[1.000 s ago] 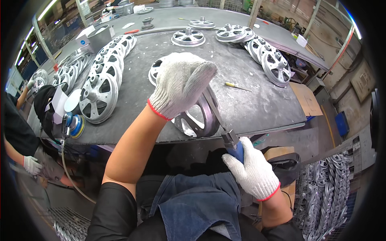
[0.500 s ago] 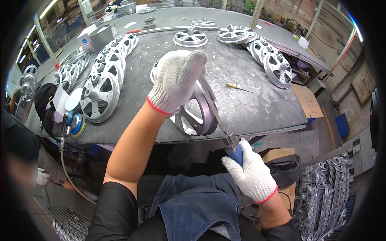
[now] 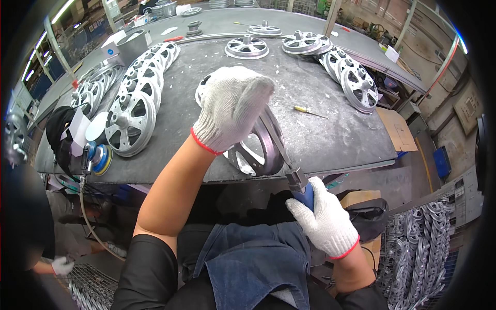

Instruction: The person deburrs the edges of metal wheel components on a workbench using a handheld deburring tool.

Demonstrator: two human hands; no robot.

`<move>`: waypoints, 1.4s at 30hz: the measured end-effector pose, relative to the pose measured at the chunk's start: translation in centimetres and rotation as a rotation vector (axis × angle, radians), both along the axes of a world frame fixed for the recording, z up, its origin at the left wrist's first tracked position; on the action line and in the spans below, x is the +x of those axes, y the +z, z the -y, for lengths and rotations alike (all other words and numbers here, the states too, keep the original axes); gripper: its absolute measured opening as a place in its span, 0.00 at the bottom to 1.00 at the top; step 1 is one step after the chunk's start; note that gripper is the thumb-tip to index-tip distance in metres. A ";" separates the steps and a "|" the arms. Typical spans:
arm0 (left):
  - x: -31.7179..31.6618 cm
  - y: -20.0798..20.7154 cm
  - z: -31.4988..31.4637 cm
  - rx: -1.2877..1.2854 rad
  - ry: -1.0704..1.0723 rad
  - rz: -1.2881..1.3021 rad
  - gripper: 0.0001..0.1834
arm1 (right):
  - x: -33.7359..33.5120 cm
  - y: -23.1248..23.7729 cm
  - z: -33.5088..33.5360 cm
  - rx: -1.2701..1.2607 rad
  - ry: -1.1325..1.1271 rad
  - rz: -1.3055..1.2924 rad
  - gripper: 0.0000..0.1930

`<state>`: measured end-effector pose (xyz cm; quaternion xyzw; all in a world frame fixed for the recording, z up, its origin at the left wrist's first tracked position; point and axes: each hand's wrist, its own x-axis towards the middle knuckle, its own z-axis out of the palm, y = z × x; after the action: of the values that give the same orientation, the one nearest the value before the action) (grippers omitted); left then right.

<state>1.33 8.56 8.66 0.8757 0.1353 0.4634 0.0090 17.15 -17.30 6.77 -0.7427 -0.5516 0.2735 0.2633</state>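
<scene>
My left hand (image 3: 232, 108), in a white knitted glove with a red cuff, closes over the top of a silvery spoked wheel (image 3: 271, 147). The wheel stands tilted on edge near the table's front; its upper part is hidden by the glove. My right hand (image 3: 328, 219), gloved alike, grips a tool by its blue handle (image 3: 305, 196), just off the table's edge. From the handle a long flat metal bar (image 3: 274, 137) runs up along the wheel's right side. Its far end is hidden at my left hand, and whether it touches the rim is unclear.
Rows of leaning wheels (image 3: 132, 124) line the table's left and right sides (image 3: 358, 88). A yellow-handled screwdriver (image 3: 310, 111) lies right of centre. A blue disc sander (image 3: 98, 157) with a hose sits front left. Wheels fill a crate (image 3: 416, 250) lower right. A co-worker's gloved hand (image 3: 62, 266) shows lower left.
My left hand has shifted slightly right, and the bar and handle slightly right with it. The co-worker's gloved hand at the lower left has moved lower. My grips look the same.
</scene>
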 end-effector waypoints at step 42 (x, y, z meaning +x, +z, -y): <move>-1.6 -0.8 -0.3 -0.162 -0.077 0.148 0.37 | -1.4 -1.3 1.6 0.334 0.162 0.201 0.32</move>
<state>-0.22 8.87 7.82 0.8401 0.1378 0.5136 0.1074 15.75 -18.90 5.43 -0.6655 -0.6706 0.1232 0.3036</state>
